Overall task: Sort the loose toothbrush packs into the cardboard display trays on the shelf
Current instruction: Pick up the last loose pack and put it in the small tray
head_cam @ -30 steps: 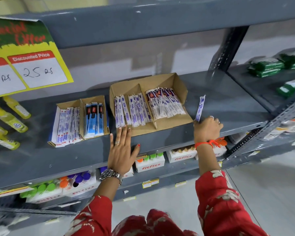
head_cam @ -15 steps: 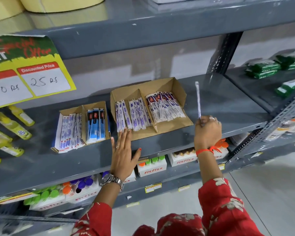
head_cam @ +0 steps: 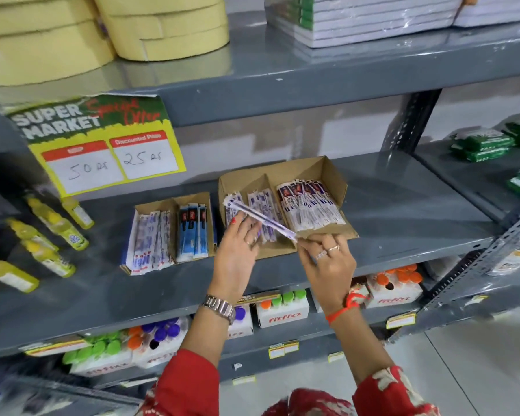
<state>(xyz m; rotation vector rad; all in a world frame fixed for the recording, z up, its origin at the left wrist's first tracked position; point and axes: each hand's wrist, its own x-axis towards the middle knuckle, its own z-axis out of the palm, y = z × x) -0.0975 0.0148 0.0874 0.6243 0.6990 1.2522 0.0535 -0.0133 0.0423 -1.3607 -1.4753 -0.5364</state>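
Observation:
A white and purple toothbrush pack (head_cam: 260,218) lies slanted over the left compartment of the large cardboard tray (head_cam: 332,172). My right hand (head_cam: 327,262) pinches its lower end at the tray's front edge. My left hand (head_cam: 237,250) reaches under the pack's middle with fingers spread, touching it from below. The large tray has three compartments, with white packs in the left two and dark-topped packs in the right one. A smaller two-compartment tray (head_cam: 174,201) to the left holds white packs and blue packs.
Yellow bottles (head_cam: 57,226) lie on the grey shelf (head_cam: 403,205) at the left, under a price sign (head_cam: 102,145). Green packs (head_cam: 481,145) sit at the far right. The lower shelf holds boxes of coloured caps (head_cam: 282,310). Yellow rolls and stacked paper fill the top shelf.
My right hand has carried the pack leftward and tipped it from upright to slanted over the large tray. My left hand has left the shelf edge and risen to meet the pack.

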